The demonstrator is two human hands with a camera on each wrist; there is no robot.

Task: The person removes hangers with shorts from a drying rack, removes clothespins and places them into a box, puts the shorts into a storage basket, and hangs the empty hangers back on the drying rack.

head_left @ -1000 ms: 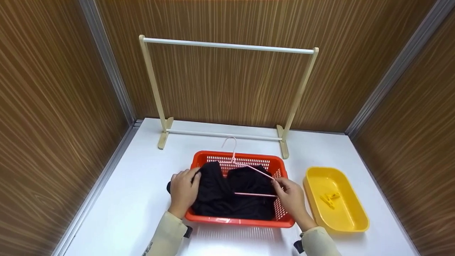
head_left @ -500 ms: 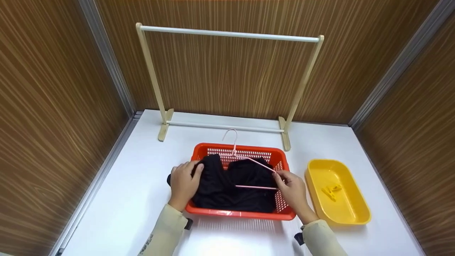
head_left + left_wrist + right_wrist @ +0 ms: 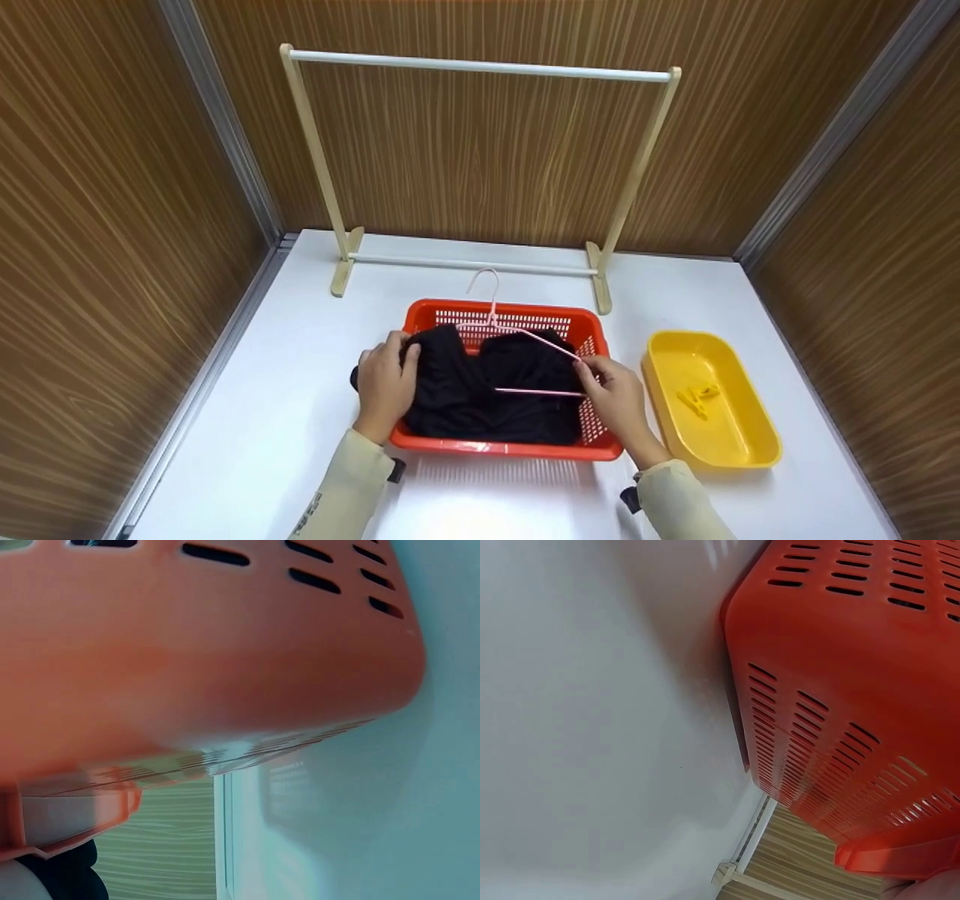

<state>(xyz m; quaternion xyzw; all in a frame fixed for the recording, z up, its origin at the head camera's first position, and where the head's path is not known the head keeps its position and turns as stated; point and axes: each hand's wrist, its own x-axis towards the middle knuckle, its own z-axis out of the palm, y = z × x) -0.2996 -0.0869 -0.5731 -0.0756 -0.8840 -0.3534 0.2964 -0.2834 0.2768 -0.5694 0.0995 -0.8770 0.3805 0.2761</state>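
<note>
Markings point(image 3: 307, 516) on the left sleeve point(image 3: 352, 469), lower left of the frame, were too small to read. The left hand point(image 3: 386, 380), left of centre, gripped black cloth point(image 3: 446, 386) between thumb and fingers, presumably to hold it over the hidden end of the pink hanger point(image 3: 537, 339). Most of the cloth lay in the red basket point(image 3: 510, 451), lower centre; a rack point(image 3: 480, 67) stood behind, upper centre. The right hand point(image 3: 616, 396) pinched the hanger's bare arm, seemingly to steady it. Yellow clips point(image 3: 693, 403) sat in the yellow tray point(image 3: 726, 442), lower right, probably against scattering. I saw no legible brand.
</note>
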